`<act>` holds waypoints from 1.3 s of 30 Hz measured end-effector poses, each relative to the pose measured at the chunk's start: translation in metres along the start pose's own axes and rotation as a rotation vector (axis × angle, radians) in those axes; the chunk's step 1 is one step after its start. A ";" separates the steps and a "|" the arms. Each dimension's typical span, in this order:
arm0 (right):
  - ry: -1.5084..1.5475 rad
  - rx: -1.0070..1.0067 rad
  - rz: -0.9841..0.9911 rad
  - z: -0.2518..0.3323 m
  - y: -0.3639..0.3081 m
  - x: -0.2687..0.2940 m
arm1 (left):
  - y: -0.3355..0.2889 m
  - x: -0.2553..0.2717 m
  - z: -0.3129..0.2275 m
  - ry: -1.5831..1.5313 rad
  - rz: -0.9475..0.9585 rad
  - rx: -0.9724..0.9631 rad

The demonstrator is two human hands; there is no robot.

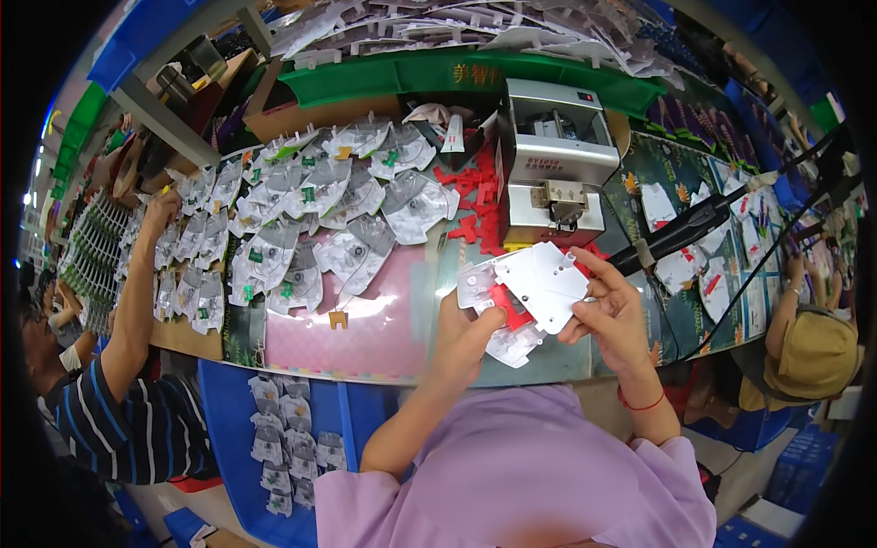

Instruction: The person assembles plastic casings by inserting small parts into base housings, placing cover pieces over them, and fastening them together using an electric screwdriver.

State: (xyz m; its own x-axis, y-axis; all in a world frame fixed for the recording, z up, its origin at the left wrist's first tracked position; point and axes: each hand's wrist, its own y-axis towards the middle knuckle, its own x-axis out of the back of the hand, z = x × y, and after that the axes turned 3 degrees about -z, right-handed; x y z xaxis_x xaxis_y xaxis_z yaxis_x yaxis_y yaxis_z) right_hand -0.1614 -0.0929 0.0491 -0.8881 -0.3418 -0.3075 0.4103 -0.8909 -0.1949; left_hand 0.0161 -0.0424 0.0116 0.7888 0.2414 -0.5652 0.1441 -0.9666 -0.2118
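A lilac short-sleeved shirt [512,452] is worn with a thin red bracelet [642,407].

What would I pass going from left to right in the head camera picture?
Striped shirt, small orange piece, left hand, white plate, right hand, yellowish cap.
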 end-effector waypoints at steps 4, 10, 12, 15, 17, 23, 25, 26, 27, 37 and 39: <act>-0.266 0.192 -0.042 0.003 -0.003 0.004 | -0.001 -0.004 -0.002 -0.017 -0.002 0.004; -1.038 0.708 -0.084 0.036 0.002 0.002 | -0.003 -0.006 -0.011 0.047 0.053 0.072; -1.150 0.783 0.036 0.045 0.002 -0.002 | -0.005 -0.011 -0.018 0.046 0.081 0.096; -1.326 0.887 0.181 0.049 0.007 0.002 | -0.006 -0.016 -0.020 0.069 0.113 0.129; -1.318 0.913 0.201 0.047 0.009 0.006 | -0.005 -0.015 -0.019 0.083 0.110 0.137; -1.247 1.051 0.143 0.048 0.004 0.010 | -0.007 -0.021 -0.026 0.135 0.134 0.194; -1.251 1.052 0.132 0.047 0.002 0.010 | -0.008 -0.025 -0.029 0.048 0.155 0.170; -1.237 1.058 0.129 0.047 0.001 0.011 | -0.008 -0.025 -0.030 0.042 0.154 0.171; -1.222 1.063 0.125 0.047 0.000 0.012 | -0.008 -0.025 -0.030 0.048 0.159 0.168; -1.241 1.089 0.126 0.042 -0.002 0.012 | -0.006 -0.021 -0.027 0.088 0.196 0.178; -1.257 1.112 0.126 0.042 -0.002 0.012 | -0.006 -0.021 -0.026 0.091 0.193 0.179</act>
State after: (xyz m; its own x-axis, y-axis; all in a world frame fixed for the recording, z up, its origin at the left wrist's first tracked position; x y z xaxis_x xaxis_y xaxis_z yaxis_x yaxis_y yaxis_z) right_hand -0.1820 -0.1078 0.0846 -0.6918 0.0561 0.7199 0.6385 -0.4181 0.6461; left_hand 0.0141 -0.0445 0.0458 0.8431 0.0378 -0.5364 -0.1157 -0.9614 -0.2496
